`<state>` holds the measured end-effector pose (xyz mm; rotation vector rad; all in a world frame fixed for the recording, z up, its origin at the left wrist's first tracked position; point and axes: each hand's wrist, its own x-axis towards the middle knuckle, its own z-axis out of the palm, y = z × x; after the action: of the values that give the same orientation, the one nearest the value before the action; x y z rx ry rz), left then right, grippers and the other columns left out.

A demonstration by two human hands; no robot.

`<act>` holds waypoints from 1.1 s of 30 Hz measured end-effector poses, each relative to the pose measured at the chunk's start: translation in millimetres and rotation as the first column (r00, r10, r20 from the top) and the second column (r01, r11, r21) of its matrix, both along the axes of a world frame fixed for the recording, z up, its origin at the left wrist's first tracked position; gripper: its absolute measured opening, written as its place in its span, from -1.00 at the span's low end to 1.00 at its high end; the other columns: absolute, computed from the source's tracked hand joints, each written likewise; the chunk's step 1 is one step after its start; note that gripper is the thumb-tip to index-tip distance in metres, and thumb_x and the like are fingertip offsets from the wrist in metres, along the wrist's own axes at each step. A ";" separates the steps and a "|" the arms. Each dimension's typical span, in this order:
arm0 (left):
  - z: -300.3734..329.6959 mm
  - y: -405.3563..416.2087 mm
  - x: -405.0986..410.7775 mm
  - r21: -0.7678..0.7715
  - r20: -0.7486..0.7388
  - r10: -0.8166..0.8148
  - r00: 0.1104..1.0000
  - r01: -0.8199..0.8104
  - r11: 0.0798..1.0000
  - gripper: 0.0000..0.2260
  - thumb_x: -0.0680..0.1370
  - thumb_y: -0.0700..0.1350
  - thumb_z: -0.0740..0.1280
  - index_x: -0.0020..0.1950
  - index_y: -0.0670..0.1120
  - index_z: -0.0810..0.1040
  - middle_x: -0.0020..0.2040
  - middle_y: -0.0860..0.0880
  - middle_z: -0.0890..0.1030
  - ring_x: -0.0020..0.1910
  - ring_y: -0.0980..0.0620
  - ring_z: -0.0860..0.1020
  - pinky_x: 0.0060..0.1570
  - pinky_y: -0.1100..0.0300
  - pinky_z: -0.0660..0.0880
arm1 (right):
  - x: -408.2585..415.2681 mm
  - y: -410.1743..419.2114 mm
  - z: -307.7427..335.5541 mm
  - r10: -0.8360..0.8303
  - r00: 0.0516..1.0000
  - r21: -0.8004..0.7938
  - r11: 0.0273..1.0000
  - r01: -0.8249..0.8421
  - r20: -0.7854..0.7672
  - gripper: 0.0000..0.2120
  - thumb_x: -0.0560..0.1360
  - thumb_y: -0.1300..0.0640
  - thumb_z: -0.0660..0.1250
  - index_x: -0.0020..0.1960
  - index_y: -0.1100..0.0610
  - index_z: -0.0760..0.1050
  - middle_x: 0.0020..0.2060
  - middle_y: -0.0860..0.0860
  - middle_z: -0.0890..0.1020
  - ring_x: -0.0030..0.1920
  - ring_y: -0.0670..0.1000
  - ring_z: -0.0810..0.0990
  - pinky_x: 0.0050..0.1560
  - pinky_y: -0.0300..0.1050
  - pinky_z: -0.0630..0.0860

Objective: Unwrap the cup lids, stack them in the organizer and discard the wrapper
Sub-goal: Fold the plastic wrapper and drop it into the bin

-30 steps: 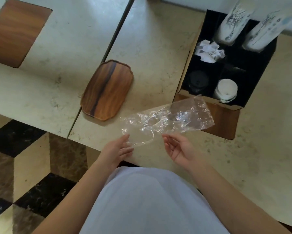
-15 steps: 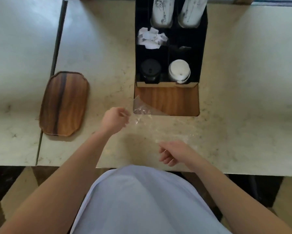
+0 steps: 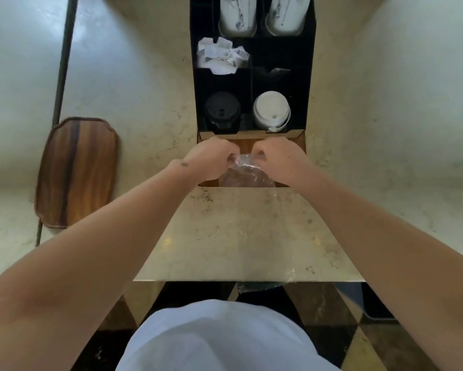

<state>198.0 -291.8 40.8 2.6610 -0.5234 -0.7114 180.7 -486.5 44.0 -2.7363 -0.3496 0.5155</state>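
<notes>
A clear plastic wrapper (image 3: 247, 175) lies stretched over the marble counter, its far end bunched up in front of the black organizer (image 3: 309, 76). My left hand (image 3: 211, 156) and my right hand (image 3: 277, 158) both pinch that bunched end, fingers curled, close together. The wrapper's near end (image 3: 289, 275) hangs over the counter's front edge. In the organizer's front compartments sit a stack of black lids (image 3: 221, 111) on the left and a stack of white lids (image 3: 272, 110) on the right.
A wooden tray (image 3: 76, 171) lies at the left on the counter. The organizer also holds crumpled white paper (image 3: 221, 56) and two stacks of white cups (image 3: 238, 14) at the back. A wooden inlay (image 3: 245, 145) lies under my hands.
Both hands have moved forward and together to the wrapper's far end by the organizer and now pinch it; before, they were apart, the right one nearer the counter's edge.
</notes>
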 end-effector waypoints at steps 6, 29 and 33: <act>-27.7 -0.1 -2.8 -0.069 0.056 0.161 0.985 -0.157 0.985 -0.91 0.60 -0.14 0.33 -0.04 0.01 0.62 -0.19 0.08 0.56 -0.22 0.04 0.54 -0.40 0.26 0.31 | 2.2 -16.2 -27.7 -0.063 0.995 0.053 0.996 0.067 -0.072 -0.90 0.56 0.06 0.38 0.02 0.05 0.62 -0.08 -0.02 0.69 -0.09 0.05 0.64 -0.04 0.04 0.60; -45.5 14.0 -23.2 -0.100 0.060 -0.041 0.997 0.046 0.994 -0.83 0.63 -0.21 0.28 0.02 -0.11 0.68 -0.02 -0.03 0.64 -0.02 -0.01 0.57 -0.02 0.05 0.56 | -10.1 -59.8 -52.1 0.023 0.995 0.279 0.960 0.005 -0.097 -0.91 0.55 0.05 0.44 0.01 -0.01 0.72 -0.14 -0.19 0.71 -0.13 -0.24 0.62 0.00 -0.14 0.62; -46.0 15.6 -21.1 -0.117 0.040 0.002 0.999 0.003 0.993 -0.90 0.61 -0.18 0.35 0.03 -0.07 0.66 -0.09 0.05 0.62 -0.09 0.04 0.58 -0.14 0.20 0.48 | -9.3 -60.0 -53.9 0.017 0.995 0.276 0.961 0.012 -0.102 -0.95 0.51 0.04 0.49 -0.07 0.00 0.68 -0.19 -0.17 0.68 -0.15 -0.20 0.63 -0.03 -0.08 0.64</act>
<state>176.9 -276.2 -5.2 2.5707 -0.5586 -0.6088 171.3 -546.5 -9.8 -2.4305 -0.3688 0.5614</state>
